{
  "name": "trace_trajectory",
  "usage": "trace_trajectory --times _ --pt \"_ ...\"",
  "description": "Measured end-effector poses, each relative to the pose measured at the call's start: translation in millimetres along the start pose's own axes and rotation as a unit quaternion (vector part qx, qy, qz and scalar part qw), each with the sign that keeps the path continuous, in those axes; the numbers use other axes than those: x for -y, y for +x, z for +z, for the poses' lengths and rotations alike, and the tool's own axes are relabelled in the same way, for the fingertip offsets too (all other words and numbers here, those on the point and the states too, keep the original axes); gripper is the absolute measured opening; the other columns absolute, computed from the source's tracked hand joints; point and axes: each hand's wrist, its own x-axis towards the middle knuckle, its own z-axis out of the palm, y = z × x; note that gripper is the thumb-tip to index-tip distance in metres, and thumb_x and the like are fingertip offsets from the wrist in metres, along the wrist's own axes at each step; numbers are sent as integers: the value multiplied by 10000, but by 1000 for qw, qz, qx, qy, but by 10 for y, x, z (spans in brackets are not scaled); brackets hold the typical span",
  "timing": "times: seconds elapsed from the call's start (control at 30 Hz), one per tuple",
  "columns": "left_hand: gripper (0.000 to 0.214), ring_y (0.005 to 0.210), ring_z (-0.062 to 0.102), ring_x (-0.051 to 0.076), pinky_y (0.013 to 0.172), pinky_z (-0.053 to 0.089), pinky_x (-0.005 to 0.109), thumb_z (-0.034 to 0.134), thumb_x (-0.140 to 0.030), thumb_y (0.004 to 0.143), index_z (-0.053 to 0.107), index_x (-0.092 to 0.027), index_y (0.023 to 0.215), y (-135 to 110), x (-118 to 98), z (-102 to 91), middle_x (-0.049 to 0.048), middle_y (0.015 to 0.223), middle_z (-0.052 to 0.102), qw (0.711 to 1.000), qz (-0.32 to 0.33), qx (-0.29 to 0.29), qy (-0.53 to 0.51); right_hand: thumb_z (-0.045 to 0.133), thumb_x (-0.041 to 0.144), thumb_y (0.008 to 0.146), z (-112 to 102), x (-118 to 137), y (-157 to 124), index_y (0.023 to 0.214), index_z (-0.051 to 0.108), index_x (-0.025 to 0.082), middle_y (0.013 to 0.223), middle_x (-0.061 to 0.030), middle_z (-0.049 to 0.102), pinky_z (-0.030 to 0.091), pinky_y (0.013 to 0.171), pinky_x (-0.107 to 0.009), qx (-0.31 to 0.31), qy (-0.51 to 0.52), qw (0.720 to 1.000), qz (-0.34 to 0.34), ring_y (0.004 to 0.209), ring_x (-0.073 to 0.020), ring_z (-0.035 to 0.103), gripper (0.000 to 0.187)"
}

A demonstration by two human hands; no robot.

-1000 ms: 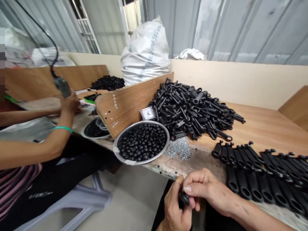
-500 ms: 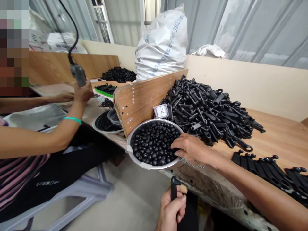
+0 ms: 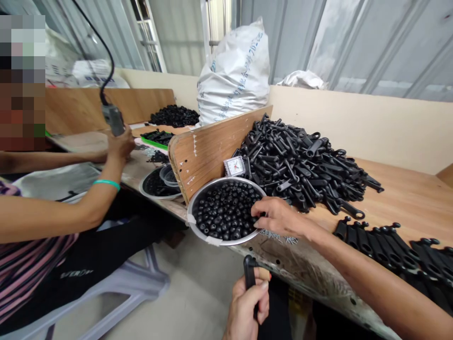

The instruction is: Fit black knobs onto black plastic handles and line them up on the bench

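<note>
In the lower middle, my left hand (image 3: 246, 304) is wrapped round a black crank handle (image 3: 249, 274), its knobbed end up. A tan wrapping is on one of that hand's fingers. My right hand (image 3: 274, 215) reaches over the right rim of a metal bowl (image 3: 191, 218) full of round black knobs with holes (image 3: 226, 212). Its thumb and fingers are curled together among the knobs; what lies between the fingertips is hidden. Small silver screws (image 3: 279, 236) lie on the table beneath that hand.
Behind the bowl stand a wooden divider (image 3: 215, 146), a small clock (image 3: 234, 166) and a heap of black handles (image 3: 300, 160). Handles with knobs (image 3: 375, 241) lie in rows at right. A co-worker's hand (image 3: 120, 141) holds a corded power tool (image 3: 113, 119) at left. A purple-grey stool (image 3: 141, 295) stands below.
The view has shifted slightly. My right hand stays at the bowl's right side, its fingers a little more drawn together. My left hand keeps the crank handle, still below the bowl.
</note>
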Motion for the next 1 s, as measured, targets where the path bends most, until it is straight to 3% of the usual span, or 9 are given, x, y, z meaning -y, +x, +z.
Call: trace_trajectory --times 0.07,0.2,0.37,0.5,0.6,0.7,0.8,0.9,1.0 --pt "213 370 243 38 410 147 212 530 -308 724 518 -125 833 -44 -43 44 -72 419 322 1000 5 9 9 593 203 727 -60 -3 -246 929 660 172 867 -28 621 406 720 -235 -33 130 991 -8 801 -141 557 215" --pt "225 392 274 45 418 171 213 554 -316 736 522 -123 846 -126 -61 215 -68 423 338 998 18 36 37 586 273 760 -64 -55 -884 960 672 168 868 -35 643 435 717 -250 -69 333 940 27 782 -146 571 241" --pt "220 391 291 43 404 178 202 565 -314 750 520 -124 851 -196 109 586 -63 444 371 994 -7 88 66 607 305 752 172 -181 -1616 899 669 157 796 -22 630 438 680 -235 -154 427 885 108 724 -130 556 218" --pt "283 390 351 44 378 219 190 528 -346 788 508 -137 978 -247 274 880 -26 577 504 990 -18 114 77 601 300 766 350 -204 -1996 855 637 156 757 -26 601 432 658 -248 -245 355 898 93 692 -129 543 174" --pt "383 375 356 50 357 230 185 548 -337 776 475 -143 1098 -269 372 1033 -49 549 460 990 -25 120 75 555 239 801 441 -184 -2169 863 614 174 798 -48 620 439 712 -280 -311 226 923 24 767 -152 553 107" --pt "422 365 345 42 355 235 182 590 -321 743 480 -122 1100 -254 468 1091 -56 547 444 990 -25 105 90 513 163 820 497 -192 -2298 880 585 175 786 -47 631 430 766 -302 -342 121 931 -25 803 -156 552 94" --pt "412 381 353 35 385 255 183 617 -319 723 513 -110 1063 -192 571 1050 -41 573 489 981 25 95 170 485 152 831 523 -222 -2419 849 566 158 777 -57 622 416 765 -313 -331 40 943 -18 786 -159 546 84" --pt "343 415 379 50 425 305 190 621 -321 716 579 -116 988 -123 659 982 -35 549 499 945 88 99 298 447 169 849 538 -237 -2507 823 572 146 741 -71 597 396 673 -298 -269 -53 961 31 732 -168 516 129" --pt "259 419 369 64 422 308 195 584 -330 736 614 -129 897 -102 701 974 -39 502 466 921 95 121 357 418 143 853 543 -249 -2535 824 573 137 705 -69 579 376 628 -293 -216 -92 971 47 682 -168 488 159"
